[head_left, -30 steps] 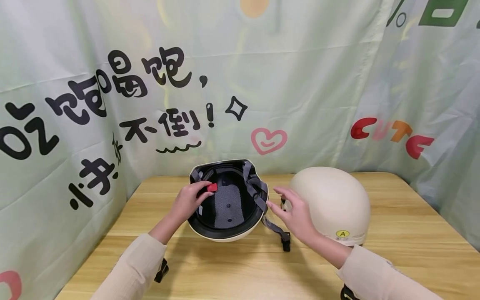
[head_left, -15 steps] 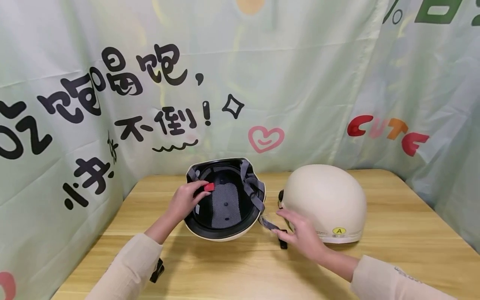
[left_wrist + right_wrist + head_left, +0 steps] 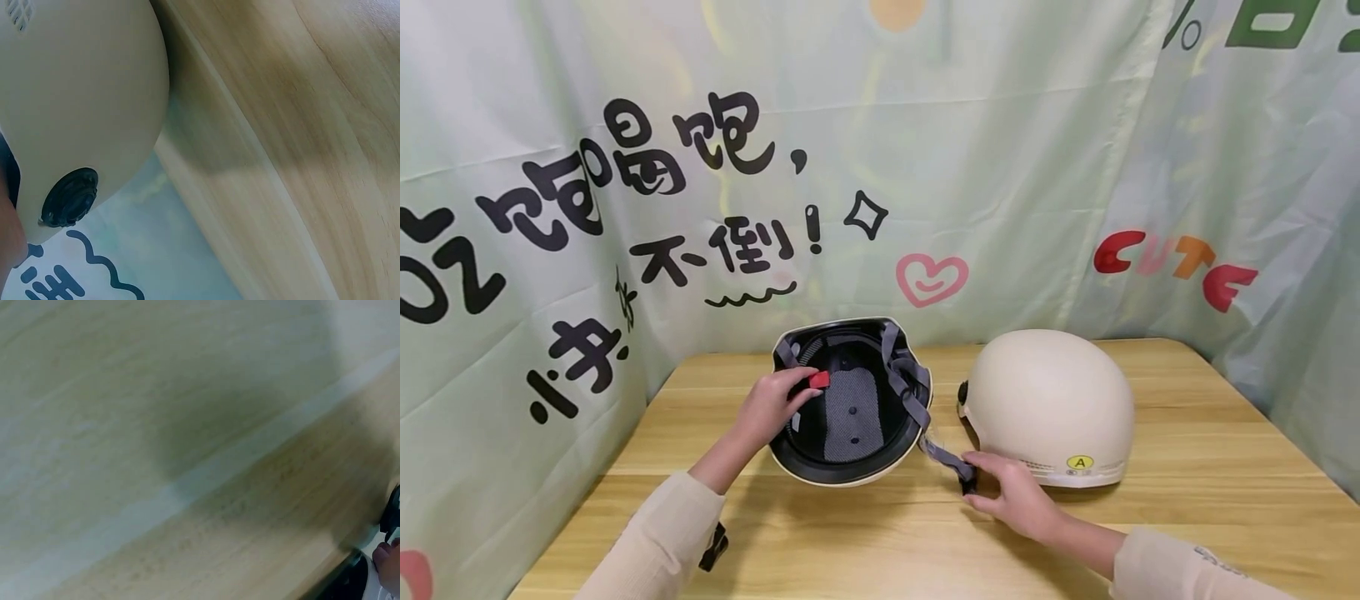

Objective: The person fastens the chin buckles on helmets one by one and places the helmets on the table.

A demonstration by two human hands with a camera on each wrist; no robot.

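An upturned cream helmet [image 3: 850,482] shows its black lining and grey straps in the head view. At its left rim my left hand [image 3: 771,408] pinches a small red clip [image 3: 819,380] between thumb and fingers. My right hand [image 3: 1018,500] has thumb and fingers about the black buckle [image 3: 967,482] at the end of the helmet's grey strap [image 3: 945,457], low over the table. In the right wrist view fingertips [image 3: 382,553] meet the black buckle [image 3: 391,515] at the edge. The left wrist view shows the helmet's outer shell [image 3: 81,94] with a black round fitting [image 3: 70,197].
A second cream helmet [image 3: 1052,400] stands dome up just behind my right hand, its yellow "A" sticker [image 3: 1080,462] facing me. Another black buckle [image 3: 714,547] lies beside my left sleeve. A printed curtain [image 3: 1000,167] hangs behind the wooden table [image 3: 880,550].
My right hand has come down from beside the helmet's right rim to the strap's black buckle, and its fingers have closed in around it. The left hand keeps its pinch on the red clip.
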